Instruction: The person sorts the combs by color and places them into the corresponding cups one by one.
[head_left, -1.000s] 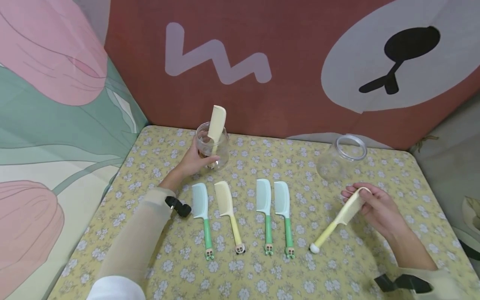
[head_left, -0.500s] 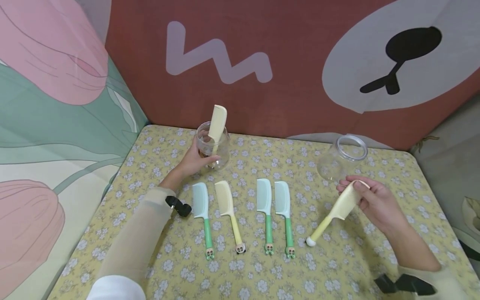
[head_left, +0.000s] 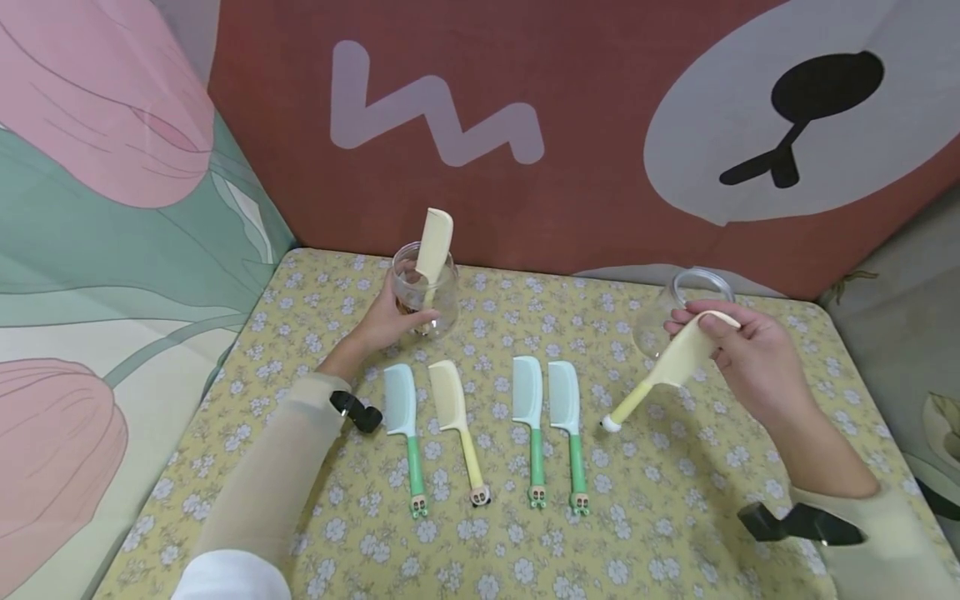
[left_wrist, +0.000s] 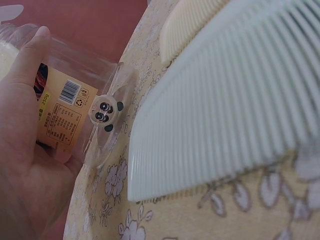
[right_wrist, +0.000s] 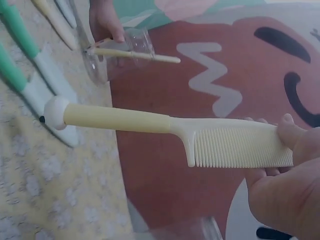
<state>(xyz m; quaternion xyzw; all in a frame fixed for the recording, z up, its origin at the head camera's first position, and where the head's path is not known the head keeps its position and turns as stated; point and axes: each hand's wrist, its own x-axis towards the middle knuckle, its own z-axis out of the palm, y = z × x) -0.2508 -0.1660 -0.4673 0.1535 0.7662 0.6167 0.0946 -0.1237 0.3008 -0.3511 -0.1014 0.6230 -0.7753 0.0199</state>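
My left hand [head_left: 386, 321] is wrapped around a clear jar [head_left: 447, 304] at the back left. A pale yellow comb [head_left: 435, 242] stands in that jar, teeth end up. In the left wrist view, its panda-face handle end [left_wrist: 104, 114] shows near the jar's bottom, beside a printed label [left_wrist: 64, 107]. My right hand [head_left: 761, 358] pinches another yellow comb [head_left: 678, 358] by its toothed end, between thumb and fingers. Its handle [right_wrist: 117, 118] slants down to the left, ending in a white knob. Behind this hand is a second clear jar [head_left: 651, 329], partly covered by the fingers.
Across the flowered tablecloth [head_left: 465, 558] lie a blue comb with green handle [head_left: 401, 400], a yellow comb [head_left: 448, 396], and two more blue combs, one left [head_left: 528, 392] and one right [head_left: 565, 396]. A printed brown backdrop [head_left: 585, 183] rises behind the table.
My right hand has lifted the yellow comb up and away from me, so the fingers now overlap the right jar. The left hand and its jar stay in place.
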